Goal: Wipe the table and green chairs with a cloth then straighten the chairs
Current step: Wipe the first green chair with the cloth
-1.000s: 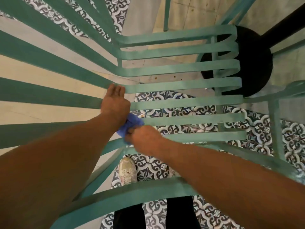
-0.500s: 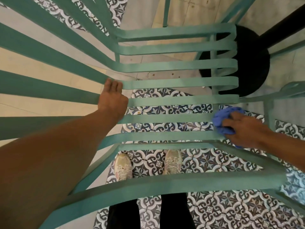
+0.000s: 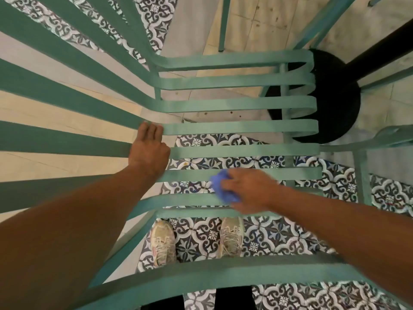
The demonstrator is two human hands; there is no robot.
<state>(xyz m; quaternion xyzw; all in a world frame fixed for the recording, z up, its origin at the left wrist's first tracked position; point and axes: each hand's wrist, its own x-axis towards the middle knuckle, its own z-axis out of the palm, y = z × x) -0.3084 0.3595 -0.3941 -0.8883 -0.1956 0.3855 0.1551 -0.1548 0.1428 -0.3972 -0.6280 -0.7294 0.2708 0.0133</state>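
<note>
- Green slatted chair (image 3: 241,104): seen from above, its seat slats running left to right across the middle of the scene and its back slats fanning out to the left.
- Left hand (image 3: 148,148): lies at the left end of the seat, where seat slats meet back slats; fingers straight and close together, pointing away, resting on a slat and gripping nothing.
- Right hand (image 3: 248,190): over the near seat slats, right of centre; fingers curled round a blue cloth (image 3: 221,186), which is bunched and pressed against a slat. The hand and cloth are slightly blurred.
- Black round table base (image 3: 335,104): on the floor beyond the chair's right edge, with a dark column rising to the upper right.
- Patterned floor tiles (image 3: 279,233): visible between the slats; plain pale tiles lie farther off.
- Two pale sneakers (image 3: 163,242): on the patterned tiles beneath the near slats.
- Second green chair (image 3: 362,182): part of its frame at the right.
</note>
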